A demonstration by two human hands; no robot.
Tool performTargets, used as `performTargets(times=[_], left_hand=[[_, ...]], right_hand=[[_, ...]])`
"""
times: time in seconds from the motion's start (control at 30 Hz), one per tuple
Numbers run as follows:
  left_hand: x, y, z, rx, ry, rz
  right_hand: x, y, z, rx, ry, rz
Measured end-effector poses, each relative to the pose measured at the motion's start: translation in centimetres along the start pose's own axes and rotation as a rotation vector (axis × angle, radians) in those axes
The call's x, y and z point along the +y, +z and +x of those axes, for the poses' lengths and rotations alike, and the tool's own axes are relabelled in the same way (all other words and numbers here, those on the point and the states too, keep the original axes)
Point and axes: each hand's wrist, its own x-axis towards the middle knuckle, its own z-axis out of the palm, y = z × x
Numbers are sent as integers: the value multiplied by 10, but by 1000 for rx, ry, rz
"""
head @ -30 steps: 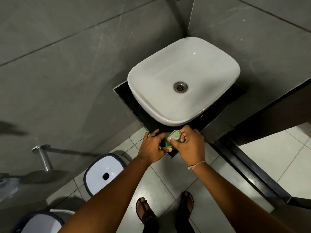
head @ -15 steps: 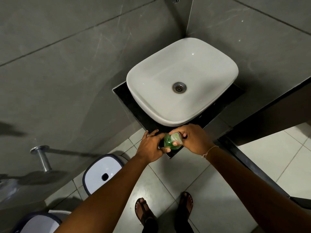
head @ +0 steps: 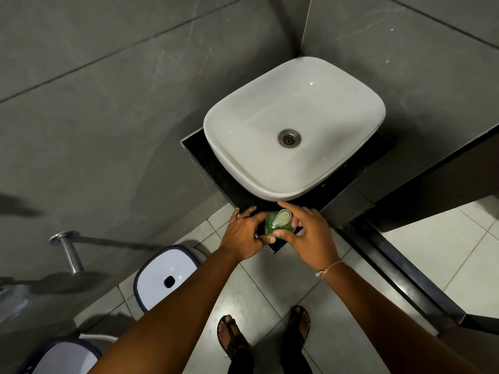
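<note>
Left grip [head: 244,233]: closed around the left side of the green bottle [head: 278,228], with the thumb at the near side and the fingers at the far side.
Right grip [head: 310,234]: holds the same bottle from the right, thumb on its near side. The forefinger is stretched past the pump head [head: 281,220], and the other fingers are curled close to it.
Bottle place: it is at the near corner of the black desk [head: 243,197], just in front of the white basin [head: 243,125]. I cannot tell if its bottom stands on the desk or is a little lifted.
Done so far: I judge that the bottle is firmly taken with both hands and the pump head is within reach of the fingers.
Left to do: probably to turn or press the pump, or to set the bottle properly. No soap shows on the hands, and around the drain [head: 289,137] the basin looks dry.
Writing and brands: none can be read. From above the bottle shows no label, only green liquid and a pale top.
Around: a white bin [head: 164,276] stands on the tiled floor [head: 251,298] at the left, and a metal wall holder [head: 68,252] is further left.
</note>
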Motion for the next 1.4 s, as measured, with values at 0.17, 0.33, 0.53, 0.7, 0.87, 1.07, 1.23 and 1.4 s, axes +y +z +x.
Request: performTargets(times=[0.17,0.33,0.53,0.7,0.87,1.07,1.23,1.4], left_hand=[[1,0,-1,-6,-4,10],[2,-1,-1,1,-11,5],[1,1,-1,9,-5,-1],[1,2,0,18,-12,12],[1,1,0,14,-7,11],[2,0,-1,15,-2,5],[1,2,-1,26,1,1],[1,6,-2,44,-5,1]], right_hand=[[3,-1,6,63,47,-17],[-4,6,4,83,81,-34],[4,7,4,116,93,15],[-5,10,5,119,138,14],[4,6,3,73,93,31],[-1,8,2,149,134,25],[4,8,4,99,87,44],[-2,19,1,255,151,46]])
